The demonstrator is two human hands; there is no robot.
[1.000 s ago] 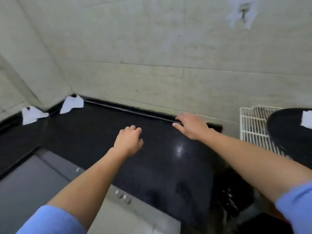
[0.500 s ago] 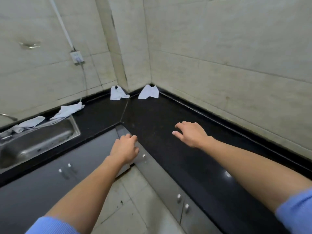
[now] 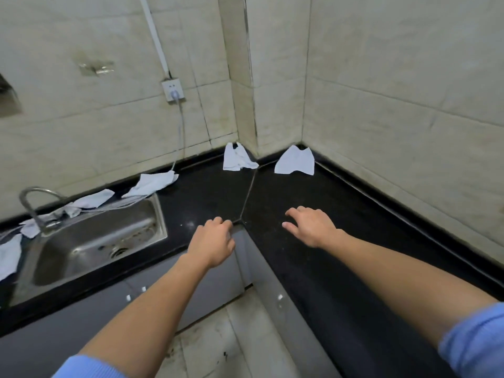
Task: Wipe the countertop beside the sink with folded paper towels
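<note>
A black L-shaped countertop (image 3: 207,192) runs round the corner, with a steel sink (image 3: 92,241) set into its left leg. Two white paper towels lie in the far corner, one left of the seam (image 3: 237,158) and one right of it (image 3: 296,161). More crumpled towels (image 3: 151,182) lie along the back of the sink. My left hand (image 3: 214,242) hovers at the counter's inner corner edge, fingers loosely curled, holding nothing. My right hand (image 3: 311,227) is over the right leg of the counter with fingers spread, also empty.
A curved faucet (image 3: 32,203) stands at the sink's left rear. A wall socket (image 3: 172,90) has a cable hanging down to the counter behind the sink. Grey cabinet doors (image 3: 212,285) sit under the counter, and tiled floor shows below.
The view has swung left from the counter's right end to the corner and sink. Both hands have stayed out in front, empty, and now sit nearer the corner towels.
</note>
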